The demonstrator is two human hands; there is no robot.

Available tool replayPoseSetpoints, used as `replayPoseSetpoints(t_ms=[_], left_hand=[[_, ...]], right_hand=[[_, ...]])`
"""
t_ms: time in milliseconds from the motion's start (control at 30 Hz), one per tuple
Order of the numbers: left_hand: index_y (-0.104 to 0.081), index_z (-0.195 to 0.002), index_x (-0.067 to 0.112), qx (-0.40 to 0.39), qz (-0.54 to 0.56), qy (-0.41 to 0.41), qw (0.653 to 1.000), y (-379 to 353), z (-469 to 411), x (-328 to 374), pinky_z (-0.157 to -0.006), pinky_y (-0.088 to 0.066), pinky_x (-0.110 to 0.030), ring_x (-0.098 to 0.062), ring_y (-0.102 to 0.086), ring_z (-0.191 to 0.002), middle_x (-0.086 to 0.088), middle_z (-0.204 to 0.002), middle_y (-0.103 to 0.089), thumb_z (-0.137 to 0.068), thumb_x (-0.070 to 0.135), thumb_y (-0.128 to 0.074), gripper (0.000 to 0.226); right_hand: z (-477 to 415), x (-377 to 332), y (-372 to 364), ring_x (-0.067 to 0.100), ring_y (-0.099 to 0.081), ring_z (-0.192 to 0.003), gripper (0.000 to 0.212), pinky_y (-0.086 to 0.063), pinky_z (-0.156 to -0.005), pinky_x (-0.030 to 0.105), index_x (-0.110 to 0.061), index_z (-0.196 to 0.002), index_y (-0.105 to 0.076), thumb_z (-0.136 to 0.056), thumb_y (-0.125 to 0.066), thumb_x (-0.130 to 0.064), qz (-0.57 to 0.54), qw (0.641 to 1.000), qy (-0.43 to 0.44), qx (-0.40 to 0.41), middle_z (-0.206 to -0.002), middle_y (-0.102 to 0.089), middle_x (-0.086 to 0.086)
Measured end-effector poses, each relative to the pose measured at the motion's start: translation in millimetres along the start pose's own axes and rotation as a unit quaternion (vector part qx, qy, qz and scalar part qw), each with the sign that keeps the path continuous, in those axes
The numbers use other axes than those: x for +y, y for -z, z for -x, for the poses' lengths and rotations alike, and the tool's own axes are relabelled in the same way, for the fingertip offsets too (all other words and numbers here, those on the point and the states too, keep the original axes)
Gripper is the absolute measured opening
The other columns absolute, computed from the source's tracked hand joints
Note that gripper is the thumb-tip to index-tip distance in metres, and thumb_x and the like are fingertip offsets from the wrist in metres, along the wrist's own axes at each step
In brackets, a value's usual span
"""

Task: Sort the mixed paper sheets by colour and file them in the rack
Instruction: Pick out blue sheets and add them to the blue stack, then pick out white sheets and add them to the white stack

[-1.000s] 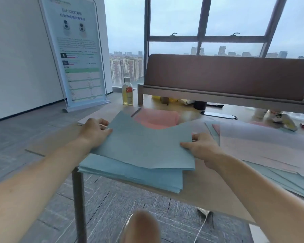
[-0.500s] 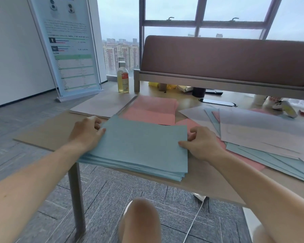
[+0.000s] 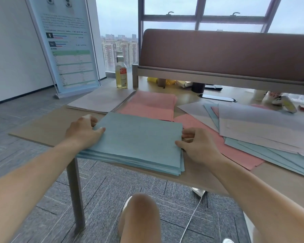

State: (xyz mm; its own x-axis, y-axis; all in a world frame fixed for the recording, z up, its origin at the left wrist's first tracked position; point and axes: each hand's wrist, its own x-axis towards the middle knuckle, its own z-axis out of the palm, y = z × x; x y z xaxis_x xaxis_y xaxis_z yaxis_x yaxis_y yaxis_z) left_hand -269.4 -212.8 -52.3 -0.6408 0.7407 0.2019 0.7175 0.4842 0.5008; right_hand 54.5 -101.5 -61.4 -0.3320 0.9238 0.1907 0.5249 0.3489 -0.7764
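A stack of blue sheets [image 3: 139, 142] lies at the table's front edge and overhangs it slightly. My left hand [image 3: 82, 132] holds the stack's left edge, thumb on top, fingers curled at the side. On the right edge, my right hand [image 3: 198, 148] grips the stack the same way. Behind it lies a pink pile [image 3: 151, 106], and a pale grey-beige pile [image 3: 102, 100] sits at the back left. A fanned, mixed heap of pale, blue and pink sheets [image 3: 263, 130] spreads over the right side. No rack is in view.
A bottle of yellow liquid [image 3: 121, 72] stands at the table's back. A brown partition screen [image 3: 225, 53] runs along the back edge, with small items under it. A poster stand [image 3: 68, 44] is on the floor at left. My knee [image 3: 140, 213] is below the table.
The top blue sheet, bowed and lifted a second ago, now lies flat and squared on the stack. Both hands have closed in on the stack's sides. The camera has tilted down.
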Motion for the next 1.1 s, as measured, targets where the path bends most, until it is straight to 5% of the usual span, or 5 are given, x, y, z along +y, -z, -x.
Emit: replayPoseSetpoints(t_ms=[300, 500, 667, 867, 1100], left_hand=[[-0.059, -0.128, 0.02, 0.035, -0.079, -0.018, 0.996, -6.0, 5.3, 19.8, -0.101, -0.041, -0.046, -0.035, -0.05, -0.124, -0.011, -0.132, -0.059, -0.091, 0.036, -0.066, 0.041], [-0.064, -0.123, 0.02, 0.001, 0.025, -0.225, 0.974, -50.5, 36.1, 152.3, -0.104, -0.042, -0.04, -0.029, -0.052, -0.122, -0.007, -0.127, -0.063, -0.092, 0.027, -0.067, 0.032], [-0.063, -0.125, 0.024, -0.07, -0.008, -0.328, 0.942, -114.0, 64.8, 262.6, -0.104, -0.045, -0.037, -0.022, -0.055, -0.119, 0.001, -0.129, -0.063, -0.091, 0.038, -0.065, 0.037], [-0.06, -0.126, 0.025, -0.139, -0.019, -0.327, 0.935, -159.1, 68.2, 327.3, -0.105, -0.042, -0.036, -0.022, -0.05, -0.123, -0.001, -0.132, -0.058, -0.093, 0.041, -0.062, 0.037], [-0.053, -0.133, 0.019, -0.168, 0.058, -0.239, 0.955, -187.2, 49.1, 364.0, -0.09, -0.041, -0.028, -0.022, -0.055, -0.116, -0.003, -0.136, -0.054, -0.091, 0.043, -0.067, 0.051]], right_hand=[[5.8, -0.4, 1.3, 0.01, -0.066, -0.088, 0.043, -0.055, -0.091, 0.032, -0.012, -0.12, -0.067, -0.082, -0.079, -0.024, -0.024, 1.0, 0.0, -0.016, -0.104, -0.069, -0.004], [-0.6, 12.3, 56.2, 0.008, -0.065, -0.094, 0.046, -0.048, -0.081, 0.019, -0.014, -0.123, -0.064, -0.084, -0.076, -0.036, 0.001, 1.0, -0.007, 0.004, -0.112, -0.068, -0.004], [-13.2, 66.5, 144.2, 0.017, -0.066, -0.098, 0.048, -0.053, -0.097, 0.041, -0.01, -0.121, -0.067, -0.083, -0.076, -0.038, 0.106, 0.992, -0.044, 0.049, -0.11, -0.07, 0.001], [-14.5, 128.6, 220.2, 0.017, -0.06, -0.111, 0.048, -0.044, -0.096, 0.027, -0.013, -0.13, -0.063, -0.093, -0.064, -0.043, 0.237, 0.969, -0.048, 0.049, -0.123, -0.066, 0.001], [-34.2, 173.3, 240.1, 0.022, -0.055, -0.121, 0.049, -0.041, -0.101, 0.033, -0.016, -0.132, -0.062, -0.097, -0.054, -0.049, 0.265, 0.961, -0.033, 0.079, -0.132, -0.063, 0.001]])
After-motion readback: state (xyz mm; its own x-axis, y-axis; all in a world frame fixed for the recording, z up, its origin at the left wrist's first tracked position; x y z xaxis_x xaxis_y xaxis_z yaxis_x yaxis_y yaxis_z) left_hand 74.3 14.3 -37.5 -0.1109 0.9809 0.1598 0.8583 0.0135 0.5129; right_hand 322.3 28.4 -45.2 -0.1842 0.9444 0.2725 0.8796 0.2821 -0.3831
